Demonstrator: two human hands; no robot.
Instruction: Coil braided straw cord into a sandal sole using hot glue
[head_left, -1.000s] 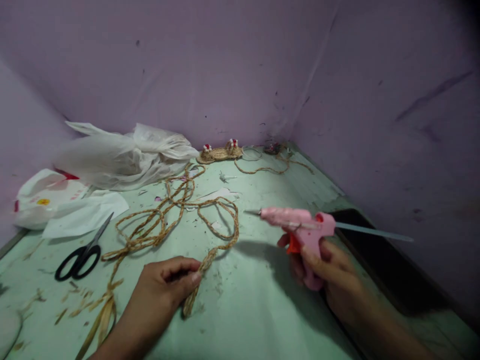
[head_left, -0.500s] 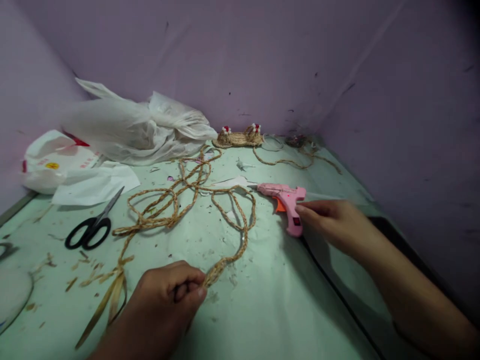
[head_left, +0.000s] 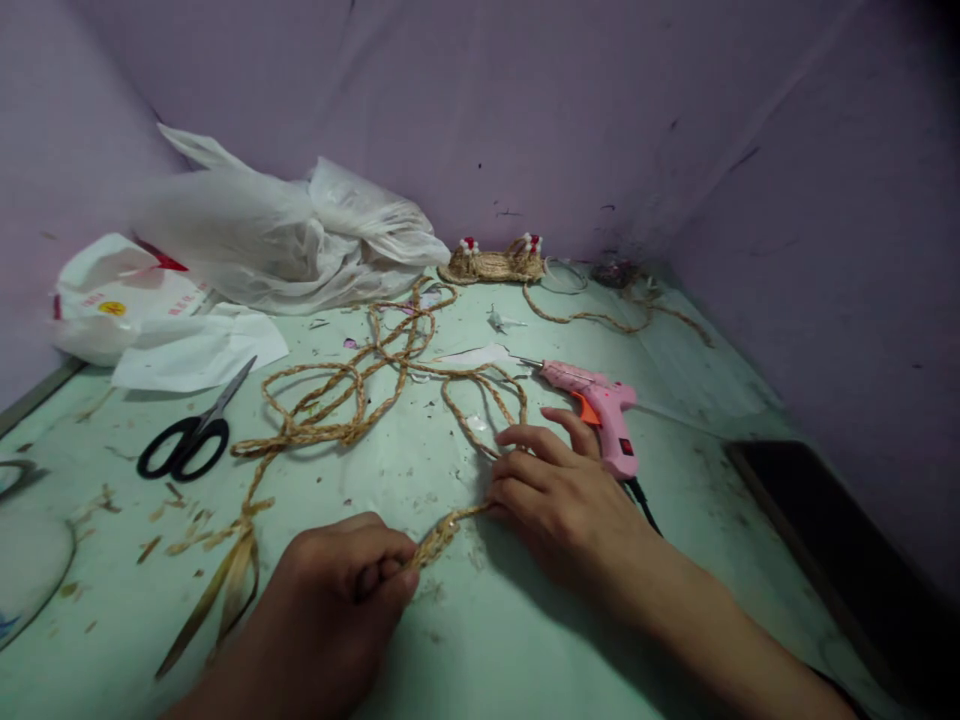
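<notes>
A braided straw rope (head_left: 442,538) runs between my two hands, its near end thicker and frayed. My left hand (head_left: 341,590) is closed in a pinch on that end. Just to the right, my right hand (head_left: 555,500) has its near fingers bent down on the rope, the others spread above it; its thumb is hidden. Behind the right hand lies a pink hot glue gun (head_left: 600,405) with an orange trigger, resting on its side and not held. The rest of the rope lies in loose loops farther back.
Black-handled scissors (head_left: 191,440) lie at left, near straw scraps. White plastic bags (head_left: 292,240) and a paper sheet (head_left: 199,350) sit behind them. A small woven straw piece with beads (head_left: 491,265) is by the wall. A dark flat object (head_left: 825,540) lies at right.
My right hand has let go of the glue gun and come left and nearer, onto the rope. My left hand keeps its pinch. The view has shifted slightly.
</notes>
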